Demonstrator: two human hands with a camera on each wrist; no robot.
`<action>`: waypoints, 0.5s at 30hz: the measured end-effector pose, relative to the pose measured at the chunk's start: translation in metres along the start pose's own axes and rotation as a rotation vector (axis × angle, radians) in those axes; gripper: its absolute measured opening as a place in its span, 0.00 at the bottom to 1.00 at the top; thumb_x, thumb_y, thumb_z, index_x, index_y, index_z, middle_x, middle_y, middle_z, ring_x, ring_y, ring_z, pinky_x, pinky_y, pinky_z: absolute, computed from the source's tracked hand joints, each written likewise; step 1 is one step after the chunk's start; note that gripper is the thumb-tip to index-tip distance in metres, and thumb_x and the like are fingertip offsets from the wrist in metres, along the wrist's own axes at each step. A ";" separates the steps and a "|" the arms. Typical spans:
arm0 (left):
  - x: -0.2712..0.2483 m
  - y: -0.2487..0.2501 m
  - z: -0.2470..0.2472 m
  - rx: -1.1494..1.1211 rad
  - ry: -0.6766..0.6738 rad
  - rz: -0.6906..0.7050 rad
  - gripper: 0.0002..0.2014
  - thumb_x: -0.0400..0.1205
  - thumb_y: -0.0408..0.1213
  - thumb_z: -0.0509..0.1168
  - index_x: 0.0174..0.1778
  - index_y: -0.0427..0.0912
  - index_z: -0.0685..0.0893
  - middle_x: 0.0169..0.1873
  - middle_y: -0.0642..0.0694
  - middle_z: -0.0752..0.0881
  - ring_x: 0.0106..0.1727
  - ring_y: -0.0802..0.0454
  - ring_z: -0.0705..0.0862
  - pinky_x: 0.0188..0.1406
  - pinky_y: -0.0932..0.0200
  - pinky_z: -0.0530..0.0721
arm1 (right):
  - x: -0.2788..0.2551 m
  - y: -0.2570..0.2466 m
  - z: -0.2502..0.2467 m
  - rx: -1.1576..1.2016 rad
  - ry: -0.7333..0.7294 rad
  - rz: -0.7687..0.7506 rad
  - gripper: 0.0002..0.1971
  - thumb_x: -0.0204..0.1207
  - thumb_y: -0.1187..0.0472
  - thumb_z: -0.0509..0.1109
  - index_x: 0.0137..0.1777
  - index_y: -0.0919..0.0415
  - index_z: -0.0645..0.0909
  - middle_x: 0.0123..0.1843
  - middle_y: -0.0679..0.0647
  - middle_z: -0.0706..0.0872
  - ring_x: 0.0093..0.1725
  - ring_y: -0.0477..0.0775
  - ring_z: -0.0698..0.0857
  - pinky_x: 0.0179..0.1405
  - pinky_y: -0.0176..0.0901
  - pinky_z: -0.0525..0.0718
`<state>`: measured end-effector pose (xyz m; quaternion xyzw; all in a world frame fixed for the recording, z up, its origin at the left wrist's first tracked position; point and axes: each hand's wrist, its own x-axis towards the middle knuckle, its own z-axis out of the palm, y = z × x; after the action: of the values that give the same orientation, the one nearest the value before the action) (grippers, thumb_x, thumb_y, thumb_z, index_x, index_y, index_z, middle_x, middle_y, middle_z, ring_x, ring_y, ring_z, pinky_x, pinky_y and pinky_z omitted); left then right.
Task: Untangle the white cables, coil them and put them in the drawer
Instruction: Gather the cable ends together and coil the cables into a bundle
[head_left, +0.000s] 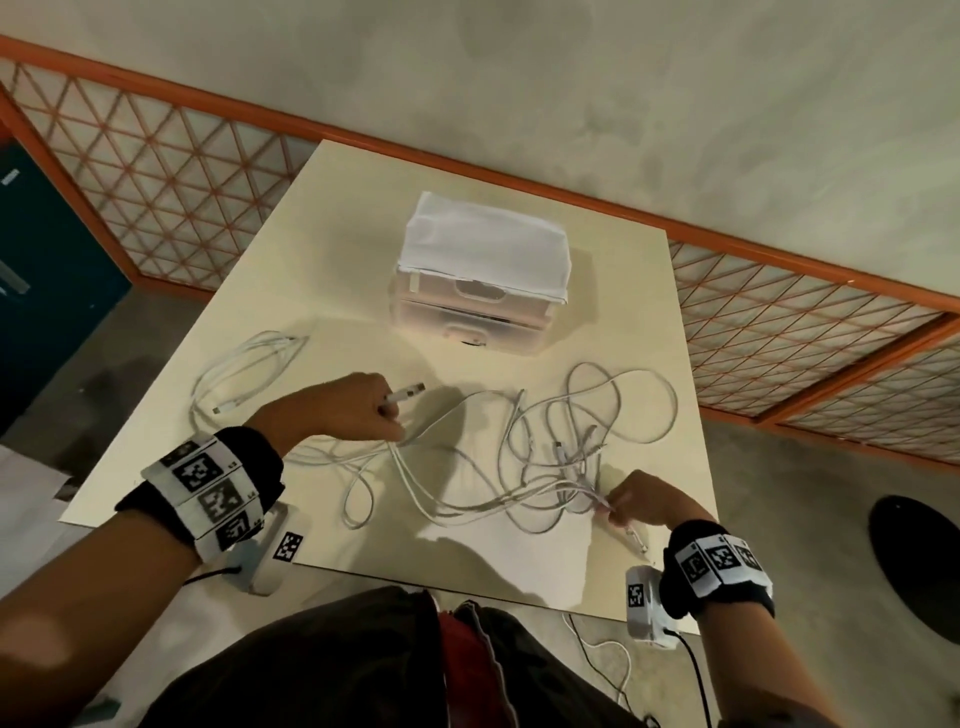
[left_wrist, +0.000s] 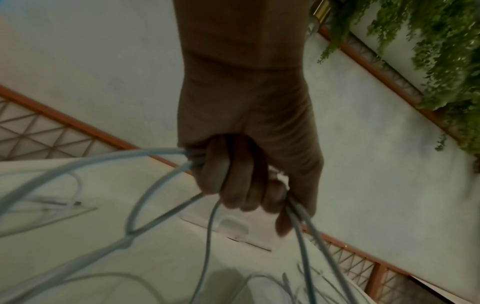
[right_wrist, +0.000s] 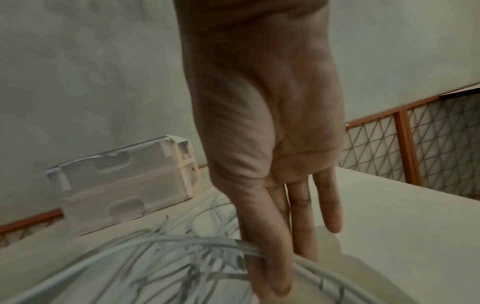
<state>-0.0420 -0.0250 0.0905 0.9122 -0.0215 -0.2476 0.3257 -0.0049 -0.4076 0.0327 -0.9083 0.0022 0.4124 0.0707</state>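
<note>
A tangle of white cables (head_left: 561, 457) lies across the right half of the cream table (head_left: 519, 561). My left hand (head_left: 387, 415) grips strands pulled from it in a fist, a USB plug (head_left: 410, 391) sticking out past the thumb. The left wrist view shows that fist (left_wrist: 246, 197) closed round several cable strands (left_wrist: 161, 207). At the tangle's near right, my right hand (head_left: 615, 506) pinches cable between thumb and forefinger; in the right wrist view (right_wrist: 272, 267) its other fingers are straight. A separate loose cable loop (head_left: 239, 369) lies at the left. The translucent drawer unit (head_left: 467, 306) stands behind, both drawers shut.
A white cloth (head_left: 483, 244) covers the drawer unit's top. An orange-framed lattice fence (head_left: 171, 171) runs behind the table. A dark blue cabinet (head_left: 47, 270) stands at the left, a black round object (head_left: 914, 566) lies on the floor at the right. Another white cable (head_left: 608, 654) trails on the floor.
</note>
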 end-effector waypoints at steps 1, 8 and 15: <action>0.000 -0.001 0.005 0.031 -0.034 -0.011 0.24 0.72 0.35 0.69 0.16 0.47 0.62 0.13 0.55 0.64 0.22 0.54 0.64 0.30 0.57 0.63 | 0.002 -0.005 0.000 -0.022 0.005 -0.002 0.15 0.73 0.71 0.67 0.57 0.61 0.87 0.56 0.60 0.90 0.55 0.56 0.86 0.52 0.40 0.81; -0.006 0.004 0.014 0.164 -0.239 -0.009 0.15 0.68 0.34 0.70 0.18 0.44 0.73 0.12 0.54 0.79 0.19 0.60 0.74 0.25 0.68 0.72 | 0.013 -0.073 -0.016 0.021 0.356 -0.114 0.15 0.79 0.68 0.59 0.61 0.71 0.79 0.65 0.66 0.83 0.67 0.66 0.79 0.66 0.51 0.76; -0.020 -0.006 0.011 0.133 -0.342 -0.022 0.12 0.71 0.45 0.75 0.26 0.42 0.88 0.15 0.56 0.83 0.23 0.64 0.79 0.30 0.70 0.73 | 0.028 -0.135 0.031 0.002 0.255 -0.252 0.17 0.76 0.49 0.70 0.43 0.66 0.81 0.50 0.68 0.86 0.59 0.65 0.84 0.46 0.47 0.75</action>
<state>-0.0653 -0.0225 0.0877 0.8765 -0.0829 -0.4008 0.2535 -0.0013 -0.2683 0.0082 -0.9462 -0.1024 0.2816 0.1219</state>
